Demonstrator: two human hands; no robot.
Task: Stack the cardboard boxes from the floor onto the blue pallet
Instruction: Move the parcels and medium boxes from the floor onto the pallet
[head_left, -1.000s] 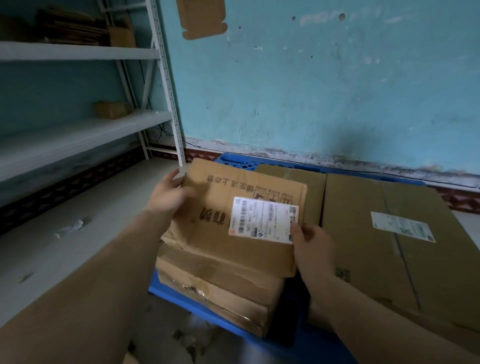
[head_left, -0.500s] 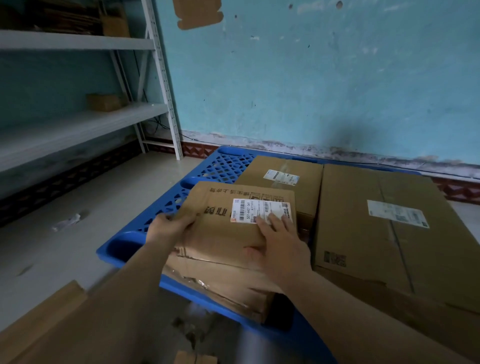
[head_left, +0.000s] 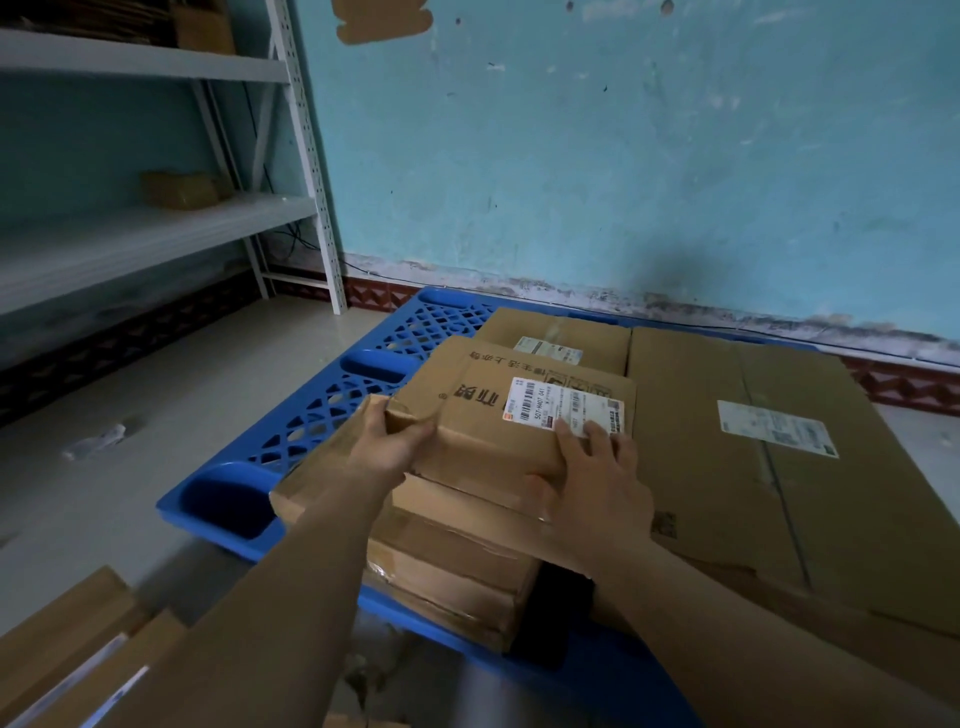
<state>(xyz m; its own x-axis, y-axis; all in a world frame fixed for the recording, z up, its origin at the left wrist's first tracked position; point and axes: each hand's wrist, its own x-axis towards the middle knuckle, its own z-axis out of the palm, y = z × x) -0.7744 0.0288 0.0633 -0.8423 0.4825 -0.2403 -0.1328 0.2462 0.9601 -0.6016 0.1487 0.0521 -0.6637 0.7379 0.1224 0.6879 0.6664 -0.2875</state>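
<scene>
— Two hands are holding the top box (head_left: 498, 415), yes?
— Yes. The left hand (head_left: 387, 441) is gripping its near left corner, fingers curled around the edge. The right hand (head_left: 597, 483) is lying on the near right side, fingers straight on the white label (head_left: 563, 402), thumb against the front face.
— Where is the box sitting?
— It is resting on a stack of boxes (head_left: 457, 561) on the blue pallet (head_left: 322, 410), just beside a big flat box (head_left: 769, 457). More boxes (head_left: 67, 644) are lying on the floor (head_left: 182, 395).
</scene>
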